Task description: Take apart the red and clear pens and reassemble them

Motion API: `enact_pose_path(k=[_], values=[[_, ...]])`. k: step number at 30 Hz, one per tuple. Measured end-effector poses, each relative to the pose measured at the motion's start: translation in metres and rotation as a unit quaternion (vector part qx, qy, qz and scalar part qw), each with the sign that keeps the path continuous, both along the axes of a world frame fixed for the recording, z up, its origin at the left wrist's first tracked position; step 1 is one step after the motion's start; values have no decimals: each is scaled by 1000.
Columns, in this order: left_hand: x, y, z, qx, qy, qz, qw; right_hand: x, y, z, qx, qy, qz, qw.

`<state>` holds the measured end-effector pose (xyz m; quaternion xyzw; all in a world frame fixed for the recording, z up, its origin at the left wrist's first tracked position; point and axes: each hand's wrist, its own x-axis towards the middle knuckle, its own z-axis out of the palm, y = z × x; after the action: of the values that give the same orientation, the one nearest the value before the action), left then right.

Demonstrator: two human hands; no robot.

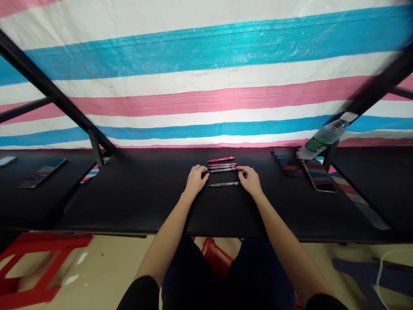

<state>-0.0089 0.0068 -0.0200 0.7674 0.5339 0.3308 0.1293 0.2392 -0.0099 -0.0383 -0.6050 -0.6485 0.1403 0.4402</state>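
Several pens lie crosswise on the black table in front of me. My left hand [195,180] has its thumb and curled fingers at the left ends of the middle group of pens [222,168]. Thumb and forefinger of my right hand [251,179] are at the right ends of the same group, which lies close together, red and clear-grey. Beyond it lies a separate red pen [221,159]. Nearer to me, between my wrists, a clear-grey pen [223,184] lies apart, touched by neither hand.
A phone [320,175] and a tilted water bottle [327,137] are at the right, beside blurred small items. Another phone [43,173] lies on the left table. Dark slanted bars flank the table [129,211]; striped sheeting hangs behind. A red stool [41,267] stands lower left.
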Motion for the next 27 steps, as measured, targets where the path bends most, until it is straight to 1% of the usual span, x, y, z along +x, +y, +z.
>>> enact_pose_path(k=[3, 11, 19, 23, 27], values=[[0, 1, -1, -7, 5, -17, 1000, 0, 0, -1, -1, -2, 2, 1000], [1, 1, 2, -13, 13, -37, 999, 2, 1, -3, -7, -6, 14, 1000], [2, -1, 4, -26, 14, -52, 998, 2, 1, -3, -24, -48, 18, 998], [2, -1, 3, -24, 17, -53, 998, 2, 1, -3, -21, -42, 35, 998], [3, -1, 4, -17, 1, -62, 998, 1, 0, -1, -12, -31, 37, 999]])
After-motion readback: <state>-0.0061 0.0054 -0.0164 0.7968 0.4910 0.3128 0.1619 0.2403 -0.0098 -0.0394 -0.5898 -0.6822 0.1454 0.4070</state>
